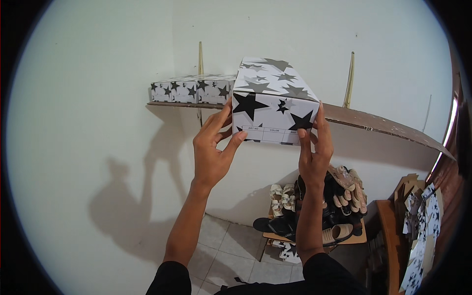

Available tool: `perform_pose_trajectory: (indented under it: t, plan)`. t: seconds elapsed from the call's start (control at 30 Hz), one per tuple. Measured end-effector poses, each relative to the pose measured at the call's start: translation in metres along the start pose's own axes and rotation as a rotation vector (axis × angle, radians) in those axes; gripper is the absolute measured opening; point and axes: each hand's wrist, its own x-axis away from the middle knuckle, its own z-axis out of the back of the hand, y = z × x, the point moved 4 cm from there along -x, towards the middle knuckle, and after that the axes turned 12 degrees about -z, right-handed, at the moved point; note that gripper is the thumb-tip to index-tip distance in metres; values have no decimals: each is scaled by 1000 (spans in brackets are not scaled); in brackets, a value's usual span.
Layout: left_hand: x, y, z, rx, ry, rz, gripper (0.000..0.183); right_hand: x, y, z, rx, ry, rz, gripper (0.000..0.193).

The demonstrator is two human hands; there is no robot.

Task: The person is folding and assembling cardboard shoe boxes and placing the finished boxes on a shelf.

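Between my two hands is a white shoebox (275, 110) printed with black and grey stars, its short end facing me. My left hand (215, 142) grips its left side, thumb on the lower front corner. Opposite, my right hand (315, 147) is closed on the right side, with the thumb against the front face. The box is held up at the height of a brown wall shelf (378, 127); whether its far end rests on the shelf I cannot tell. Just left of it, several matching star-printed shoeboxes (184, 91) stand in a row on the shelf.
Below, a small wooden table (351, 239) carries a heap of sandals and shoes (344, 196), with star-printed cardboard underneath. Flattened star-printed cartons (423, 226) lean by an orange-brown wooden piece of furniture (388, 246) at right. Yellowish shelf brackets (349, 81) rise up the white wall.
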Motion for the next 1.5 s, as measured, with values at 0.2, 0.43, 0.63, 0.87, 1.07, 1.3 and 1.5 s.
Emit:
perform_pose_trajectory:
  t: [0.2, 0.43, 0.63, 0.87, 1.07, 1.3, 1.5]
  plan:
    - [-23, -75, -4, 62, -26, 41, 65, -25, 37, -42, 18, 14, 8, 58]
    - [-43, -141, -20, 15, -66, 153, 66, -52, 90, -80, 34, -58, -83, 57]
    - [-43, -192, -30, -48, -86, 165, 66, -59, 144, -113, 37, -97, -115, 57]
    - [-52, -209, -37, -198, -112, 173, 66, -70, 173, -130, 10, -166, -163, 59]
    - [-54, -222, -43, -296, -137, 155, 68, -74, 178, -135, 60, -190, -174, 61]
    - [-48, -225, -36, -542, -225, 103, 67, -66, 180, -139, 308, -237, -159, 63]
    - [-41, -204, -38, -646, -95, -113, 57, -64, 157, -130, 352, -146, -76, 61]
